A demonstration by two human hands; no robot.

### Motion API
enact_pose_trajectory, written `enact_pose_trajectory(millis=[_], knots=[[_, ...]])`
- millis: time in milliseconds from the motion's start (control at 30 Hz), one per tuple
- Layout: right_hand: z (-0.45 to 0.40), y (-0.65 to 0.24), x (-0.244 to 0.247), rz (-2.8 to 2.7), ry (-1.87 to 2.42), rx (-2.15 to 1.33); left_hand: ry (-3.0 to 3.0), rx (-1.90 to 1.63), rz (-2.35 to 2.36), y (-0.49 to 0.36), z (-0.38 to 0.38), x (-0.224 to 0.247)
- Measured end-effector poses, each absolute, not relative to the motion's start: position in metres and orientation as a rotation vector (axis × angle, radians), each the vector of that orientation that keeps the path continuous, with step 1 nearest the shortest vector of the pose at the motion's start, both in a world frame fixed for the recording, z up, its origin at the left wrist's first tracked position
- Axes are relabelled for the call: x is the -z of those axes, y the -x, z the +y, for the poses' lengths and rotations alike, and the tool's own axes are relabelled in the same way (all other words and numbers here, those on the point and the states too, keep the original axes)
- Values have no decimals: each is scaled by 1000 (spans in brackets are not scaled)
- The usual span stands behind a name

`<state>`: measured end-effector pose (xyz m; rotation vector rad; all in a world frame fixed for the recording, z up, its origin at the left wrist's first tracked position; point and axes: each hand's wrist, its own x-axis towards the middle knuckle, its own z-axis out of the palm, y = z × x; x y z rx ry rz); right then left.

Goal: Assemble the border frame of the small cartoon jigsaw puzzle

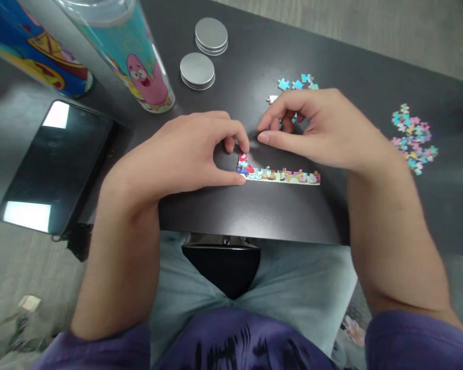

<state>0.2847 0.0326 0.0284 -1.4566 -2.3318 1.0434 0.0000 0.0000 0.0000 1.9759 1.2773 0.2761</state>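
Note:
A short joined strip of puzzle pieces [285,176] lies on the dark table [254,210] near its front edge. My left hand [185,154] rests at the strip's left end, thumb and index finger pressing a red-and-white piece [243,160] there. My right hand [324,128] hovers just above and to the right of the strip, fingers curled, thumb stretched toward the left hand's fingertips. Whether it holds a piece is hidden. A few loose blue pieces [295,83] lie behind the right hand.
A pile of loose puzzle pieces [412,137] sits at the right. Two stacks of round metal lids [197,71] [211,36] stand at the back. A cartoon-printed cylinder [139,56] and another tube [34,51] are at back left, a dark tablet [54,164] at left.

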Motion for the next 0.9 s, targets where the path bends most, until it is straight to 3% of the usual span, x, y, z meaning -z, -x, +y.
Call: enact_pose_trajectory(millis=[400,900], knots=[[41,-308,-24,-2118,1309,-802,-2065,-364,1275,-2,-1,2],[49,-321,-28,-2120,1434,-759,-2013,-366,1306,-5,-1,2]])
